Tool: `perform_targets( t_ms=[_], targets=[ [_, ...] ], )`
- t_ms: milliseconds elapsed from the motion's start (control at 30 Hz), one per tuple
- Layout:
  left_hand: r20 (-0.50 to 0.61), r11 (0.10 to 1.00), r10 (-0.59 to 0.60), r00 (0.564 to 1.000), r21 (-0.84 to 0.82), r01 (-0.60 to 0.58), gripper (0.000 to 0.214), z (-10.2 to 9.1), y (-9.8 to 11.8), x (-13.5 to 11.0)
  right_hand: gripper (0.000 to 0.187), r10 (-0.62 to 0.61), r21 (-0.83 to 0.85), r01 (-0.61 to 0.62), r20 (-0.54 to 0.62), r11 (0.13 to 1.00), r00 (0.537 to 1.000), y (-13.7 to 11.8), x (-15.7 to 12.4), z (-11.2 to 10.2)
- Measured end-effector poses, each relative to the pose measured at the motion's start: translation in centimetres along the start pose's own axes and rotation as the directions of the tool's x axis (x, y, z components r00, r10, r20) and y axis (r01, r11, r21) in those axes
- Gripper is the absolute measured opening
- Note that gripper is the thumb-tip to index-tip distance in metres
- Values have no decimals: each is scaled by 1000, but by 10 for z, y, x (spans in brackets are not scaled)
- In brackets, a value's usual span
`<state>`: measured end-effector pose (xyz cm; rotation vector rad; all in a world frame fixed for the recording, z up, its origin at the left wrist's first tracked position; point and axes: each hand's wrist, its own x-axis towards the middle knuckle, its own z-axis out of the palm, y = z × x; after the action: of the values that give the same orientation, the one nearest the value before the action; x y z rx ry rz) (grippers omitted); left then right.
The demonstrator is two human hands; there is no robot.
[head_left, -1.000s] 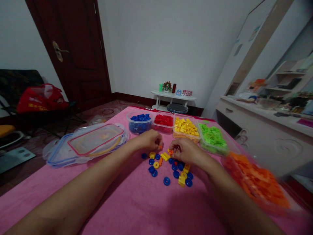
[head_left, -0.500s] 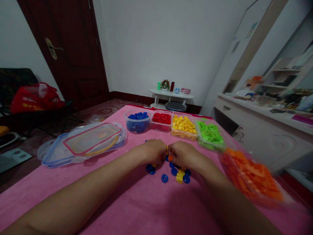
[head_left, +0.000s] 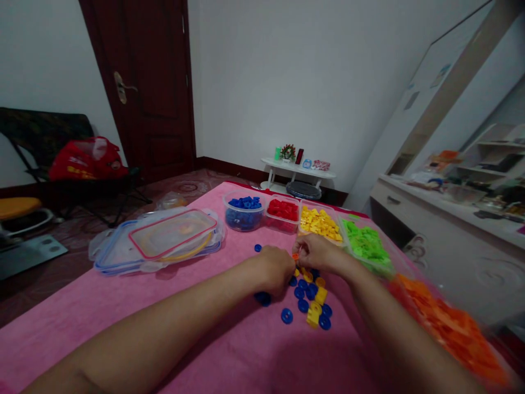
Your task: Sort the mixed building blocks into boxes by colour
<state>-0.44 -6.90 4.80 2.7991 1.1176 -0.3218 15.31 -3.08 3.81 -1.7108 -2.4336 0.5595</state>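
Note:
My left hand point(head_left: 273, 269) is curled over a scatter of small blue and yellow pieces point(head_left: 310, 306) on the pink tablecloth point(head_left: 229, 350); what its fingers hold is hidden. My right hand point(head_left: 318, 253) pinches a small orange piece point(head_left: 295, 256) just beyond the pile. The two hands nearly touch. One lone blue ring point(head_left: 257, 248) lies a little farther back.
Behind the hands stand tubs of blue pieces point(head_left: 244, 212), red pieces point(head_left: 283, 211), yellow pieces point(head_left: 320, 224) and green pieces point(head_left: 367, 244). A container of orange pieces point(head_left: 451, 328) lies at the right. Stacked clear lids point(head_left: 159, 243) rest at the left.
Both hands drew together over the pile, then the right hand lifted slightly back with the orange piece. The camera view swung to the left.

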Motion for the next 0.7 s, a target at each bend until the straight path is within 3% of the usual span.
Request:
perform_targets(
  t_ms=[100, 167, 200, 267, 333, 400, 533, 633, 700],
  targets=[
    [25, 1000, 3, 1000, 16, -4, 21, -3, 4, -2, 17, 30, 29, -31, 42, 999, 999, -2, 26, -14],
    [28, 1000, 8, 1000, 22, -9, 22, -5, 4, -3, 15, 43, 82, -32, -142, 996, 989, -3, 40, -26],
    [28, 1000, 10, 1000, 16, -10, 23, -4, 2, -3, 15, 48, 119, -14, -291, 993, 956, -3, 45, -32],
    [35, 999, 10, 999, -39, -9, 23, -2, -4, -1, 15, 83, 236, 57, -542, 970, 836, -4, 50, -37],
    [31, 988, 15, 999, -152, -10, 22, 0, -16, 1, 18, 179, 441, 145, -612, 886, 770, -5, 47, -33],
    [-22, 959, 22, 1000, -283, -27, 22, 0, -31, 1, 21, 278, 678, 210, -536, 704, 797, -6, 39, -19],
    [-285, 892, -11, 959, -436, -119, 21, -13, -54, -3, 16, 361, 963, 192, -249, 188, 898, -12, 14, 14],
    [-439, 859, -52, 897, -478, -184, 20, -26, -54, -10, 10, 250, 982, 77, -32, -173, 968, -23, -3, 30],
    [-476, 831, -47, 878, -506, -230, 18, -30, -47, -13, 10, 156, 948, 3, 49, -317, 987, -33, -12, 35]
  ],
)
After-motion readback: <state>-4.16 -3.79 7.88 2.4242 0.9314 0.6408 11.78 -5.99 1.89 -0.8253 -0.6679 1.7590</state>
